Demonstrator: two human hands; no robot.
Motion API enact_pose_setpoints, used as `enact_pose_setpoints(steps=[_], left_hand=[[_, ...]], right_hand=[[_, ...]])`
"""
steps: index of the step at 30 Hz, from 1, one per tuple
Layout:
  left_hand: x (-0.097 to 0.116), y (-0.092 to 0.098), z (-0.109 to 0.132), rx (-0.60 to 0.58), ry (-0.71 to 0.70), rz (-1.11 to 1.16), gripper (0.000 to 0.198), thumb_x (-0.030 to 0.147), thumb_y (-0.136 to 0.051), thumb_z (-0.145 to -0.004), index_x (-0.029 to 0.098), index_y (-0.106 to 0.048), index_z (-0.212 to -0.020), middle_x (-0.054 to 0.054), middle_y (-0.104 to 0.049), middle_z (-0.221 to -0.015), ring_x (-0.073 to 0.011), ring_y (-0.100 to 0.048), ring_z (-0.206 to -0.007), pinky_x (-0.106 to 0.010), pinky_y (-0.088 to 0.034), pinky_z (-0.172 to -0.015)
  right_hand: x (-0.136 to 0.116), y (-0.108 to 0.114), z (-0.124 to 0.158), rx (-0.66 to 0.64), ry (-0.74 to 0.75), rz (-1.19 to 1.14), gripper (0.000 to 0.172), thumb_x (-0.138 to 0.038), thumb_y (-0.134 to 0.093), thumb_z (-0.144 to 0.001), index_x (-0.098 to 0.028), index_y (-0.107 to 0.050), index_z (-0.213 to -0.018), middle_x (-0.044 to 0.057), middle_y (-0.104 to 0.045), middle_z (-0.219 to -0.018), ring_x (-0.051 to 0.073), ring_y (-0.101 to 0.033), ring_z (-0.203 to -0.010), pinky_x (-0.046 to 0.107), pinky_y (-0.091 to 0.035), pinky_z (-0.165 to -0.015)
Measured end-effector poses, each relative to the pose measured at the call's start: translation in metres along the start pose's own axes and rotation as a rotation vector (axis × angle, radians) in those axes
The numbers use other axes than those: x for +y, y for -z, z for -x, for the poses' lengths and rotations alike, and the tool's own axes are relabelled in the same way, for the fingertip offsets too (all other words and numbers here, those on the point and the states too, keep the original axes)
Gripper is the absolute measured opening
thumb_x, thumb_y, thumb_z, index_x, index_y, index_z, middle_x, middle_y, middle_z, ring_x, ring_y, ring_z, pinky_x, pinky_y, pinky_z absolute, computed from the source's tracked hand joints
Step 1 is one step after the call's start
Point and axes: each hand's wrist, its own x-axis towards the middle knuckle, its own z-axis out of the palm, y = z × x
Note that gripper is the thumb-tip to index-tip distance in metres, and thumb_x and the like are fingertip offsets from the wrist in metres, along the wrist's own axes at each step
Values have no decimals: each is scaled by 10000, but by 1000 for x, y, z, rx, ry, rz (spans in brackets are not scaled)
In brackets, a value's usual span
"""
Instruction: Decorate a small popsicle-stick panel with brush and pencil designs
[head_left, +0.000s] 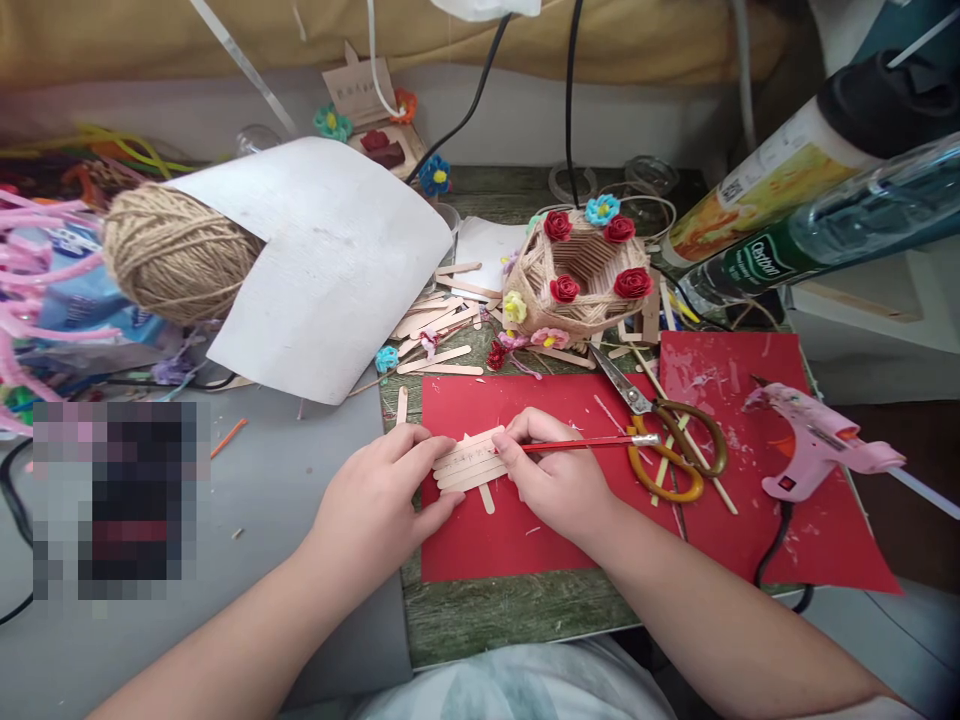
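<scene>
A small panel of popsicle sticks (466, 474) lies on red paper (465, 555), with one stick crossing beneath it and faint pencil writing on its face. My left hand (386, 490) grips the panel's left end between thumb and fingers. In my right hand (555, 475) is a red pencil (592, 443), its tip down at the panel's right part and its metal end pointing right. Just right of that hand, scissors (660, 425) with brown-yellow handles rest partly open on the paper.
A pink glue gun (817, 440) stands at the right. Behind are a twine-wrapped basket with flowers (577, 280), loose popsicle sticks (439, 320), a twine ball (176, 250), a white sheet (330, 260) and pink pipe cleaners (52, 260). Bottles (772, 255) lean at the back right.
</scene>
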Motion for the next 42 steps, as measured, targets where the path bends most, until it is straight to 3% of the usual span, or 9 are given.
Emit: enact_pose_setpoints(steps=[29,37,42], left_hand=[[0,1,0,-2,-8,-14,335,353,-673,-959,248,-627,-1273,-59,-675,-1158,-197,-681,-916,-337,-529,-740],[-1,1,0,-4,-14,-26,351,362,-667,-964,246,-616,-1292,-71,-679,-1171,-199,-684,-922,-344,-537,-751],[0,1,1,-3,-15,-23,356,363,-670,-958,245,-617,-1289,-68,-678,-1164,-210,-696,-949,-351,-555,-772]], right_hand=[[-4,2,-1,-23,27,34,278,-359,-593,-1045,-237,-559,-797,18,-673,-792,186,-629,-714,325,-484,-670],[-2,2,1,10,34,47,306,-366,-584,-1039,-240,-520,-767,1,-590,-708,172,-562,-647,320,-446,-621],[1,4,1,15,-95,-212,364,-508,-610,-1026,-245,-518,-792,-32,-550,-644,141,-518,-539,279,-428,-506]])
